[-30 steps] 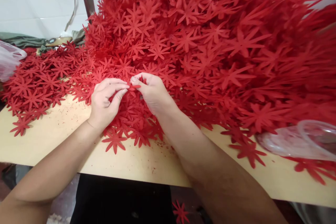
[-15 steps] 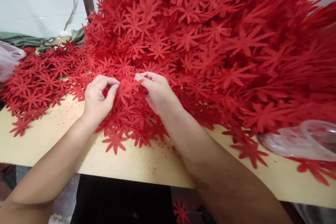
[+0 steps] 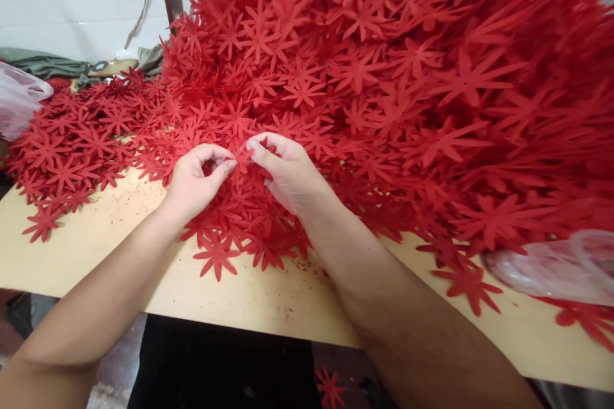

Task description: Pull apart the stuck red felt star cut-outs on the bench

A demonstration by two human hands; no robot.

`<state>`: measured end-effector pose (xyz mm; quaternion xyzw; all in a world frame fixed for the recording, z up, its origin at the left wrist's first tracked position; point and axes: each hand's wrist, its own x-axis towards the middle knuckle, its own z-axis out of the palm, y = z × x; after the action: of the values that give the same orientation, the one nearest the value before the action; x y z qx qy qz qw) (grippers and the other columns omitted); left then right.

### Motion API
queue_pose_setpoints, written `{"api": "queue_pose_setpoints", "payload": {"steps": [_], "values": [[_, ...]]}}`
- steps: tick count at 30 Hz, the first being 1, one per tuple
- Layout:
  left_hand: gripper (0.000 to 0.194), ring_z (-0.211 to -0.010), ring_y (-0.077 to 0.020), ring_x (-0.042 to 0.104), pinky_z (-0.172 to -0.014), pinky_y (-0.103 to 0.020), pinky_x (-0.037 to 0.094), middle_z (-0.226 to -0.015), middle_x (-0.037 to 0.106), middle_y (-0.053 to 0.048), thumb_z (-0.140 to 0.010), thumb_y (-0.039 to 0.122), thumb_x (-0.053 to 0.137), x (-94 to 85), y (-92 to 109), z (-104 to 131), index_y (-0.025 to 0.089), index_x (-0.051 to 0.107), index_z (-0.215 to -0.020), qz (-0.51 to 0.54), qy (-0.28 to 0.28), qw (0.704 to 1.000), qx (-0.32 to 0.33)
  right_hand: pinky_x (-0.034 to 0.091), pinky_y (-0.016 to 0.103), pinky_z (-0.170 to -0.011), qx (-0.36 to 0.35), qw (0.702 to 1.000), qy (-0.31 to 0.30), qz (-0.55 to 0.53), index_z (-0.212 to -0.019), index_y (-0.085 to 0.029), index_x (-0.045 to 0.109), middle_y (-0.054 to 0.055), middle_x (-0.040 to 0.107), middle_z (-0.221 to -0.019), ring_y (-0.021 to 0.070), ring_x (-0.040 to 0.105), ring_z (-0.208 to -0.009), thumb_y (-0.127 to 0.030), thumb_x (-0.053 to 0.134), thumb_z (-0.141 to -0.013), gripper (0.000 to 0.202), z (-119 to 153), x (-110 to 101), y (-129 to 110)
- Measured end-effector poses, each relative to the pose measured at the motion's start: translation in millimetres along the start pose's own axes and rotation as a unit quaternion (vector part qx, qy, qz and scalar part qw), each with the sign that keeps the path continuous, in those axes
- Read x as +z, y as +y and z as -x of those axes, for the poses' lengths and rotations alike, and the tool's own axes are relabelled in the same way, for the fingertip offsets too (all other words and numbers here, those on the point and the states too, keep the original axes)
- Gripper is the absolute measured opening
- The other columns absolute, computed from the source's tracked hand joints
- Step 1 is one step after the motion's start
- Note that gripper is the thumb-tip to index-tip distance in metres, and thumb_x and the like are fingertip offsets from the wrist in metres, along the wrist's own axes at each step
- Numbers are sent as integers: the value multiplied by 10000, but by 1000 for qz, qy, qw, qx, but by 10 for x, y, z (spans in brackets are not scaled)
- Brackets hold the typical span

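Observation:
My left hand pinches the left edge of a red flower-shaped cutout between thumb and forefinger. On its other side, my right hand grips the same piece with thumb and bent fingers. The held piece blends into the loose red cutouts behind it, so its outline is hard to make out. Under and beyond both hands spreads a large heap of red flower-shaped cutouts, with narrow petals. One separate cutout lies flat just in front of the heap.
A pale tabletop carries the heap. A smaller pile of cutouts spreads at the left, near a plastic bag. A clear plastic container lies at the right. One cutout is below the table edge.
My left hand has moved right, closer to my right hand. Both hands stay on the red cutout. The whole view has shifted slightly.

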<state>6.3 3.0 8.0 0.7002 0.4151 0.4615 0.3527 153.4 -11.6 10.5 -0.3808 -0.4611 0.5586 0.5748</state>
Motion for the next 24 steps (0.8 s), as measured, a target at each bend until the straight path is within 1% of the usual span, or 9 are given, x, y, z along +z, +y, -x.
{"api": "queue_pose_setpoints", "payload": {"steps": [2, 5, 8, 10, 12, 14, 16, 19, 24], "values": [[92, -675, -110, 508, -687, -259, 438, -700, 547, -1, -727, 253, 621, -43, -34, -26, 164, 603, -715, -33, 37, 999, 21, 385, 169, -498, 8, 1000, 8, -12, -733, -191, 547, -56, 524, -655, 38, 457, -565, -448, 754, -627, 347, -5, -15, -22], [64, -770, -137, 526, -733, -283, 453, -800, 542, -26, -701, 174, 589, -132, -92, -63, 164, 592, -764, -90, 91, 991, 45, 420, 181, -512, 20, 998, 15, -54, -787, -209, 541, -66, 529, -662, 38, 456, -541, -406, 799, -565, 394, -24, -60, -59], [303, -936, -173, 537, -846, -320, 462, -981, 550, -53, -643, 73, 557, -194, -121, -69, 171, 601, -927, -163, 155, 970, 88, 459, 201, -569, 19, 997, 6, -81, -854, -215, 559, -53, 589, -755, 56, 517, -615, -258, 828, -486, 458, -49, -113, -58], [396, -1007, -182, 530, -915, -335, 447, -1040, 555, -47, -642, 56, 548, -207, -103, -54, 191, 596, -1011, -201, 180, 955, 123, 459, 208, -575, 13, 997, 5, -72, -899, -215, 568, -45, 605, -791, 69, 538, -652, -194, 806, -484, 479, -62, -130, -31], [339, -987, -169, 549, -923, -332, 446, -1008, 588, -31, -701, 90, 545, -193, -56, -26, 202, 609, -1015, -207, 165, 954, 144, 450, 212, -559, 12, 998, 7, -54, -870, -203, 567, -49, 590, -739, 69, 525, -620, -197, 777, -528, 401, -64, -123, 3], [221, -929, -150, 574, -900, -316, 453, -944, 625, -21, -779, 161, 540, -155, -2, 9, 197, 639, -973, -186, 126, 962, 155, 438, 218, -542, 12, 999, 11, -38, -800, -188, 565, -51, 571, -674, 66, 501, -574, -245, 756, -582, 296, -54, -94, 27], [180, -896, -135, 585, -881, -296, 459, -918, 645, -25, -823, 239, 545, -101, 35, 41, 186, 660, -953, -150, 84, 973, 154, 437, 225, -554, 0, 1000, 16, -17, -733, -173, 568, -43, 570, -643, 65, 493, -562, -300, 748, -617, 249, -35, -54, 29], [248, -874, -127, 586, -859, -280, 472, -936, 644, -41, -813, 329, 592, -22, 34, 70, 170, 659, -991, -86, 39, 987, 133, 441, 233, -601, -29, 998, 7, 46, -646, -158, 565, -26, 574, -611, 70, 503, -573, -384, 740, -652, 286, -7, -4, 2], [305, -836, -117, 584, -829, -268, 482, -927, 634, -29, -783, 422, 626, 33, 19, 79, 181, 638, -969, 59, 6, 997, 54, 352, 232, -511, -54, 986, -11, 157, -513, -172, 493, -42, 476, -458, 59, 412, -460, -548, 672, -696, 455, 13, 33, -22]]}}
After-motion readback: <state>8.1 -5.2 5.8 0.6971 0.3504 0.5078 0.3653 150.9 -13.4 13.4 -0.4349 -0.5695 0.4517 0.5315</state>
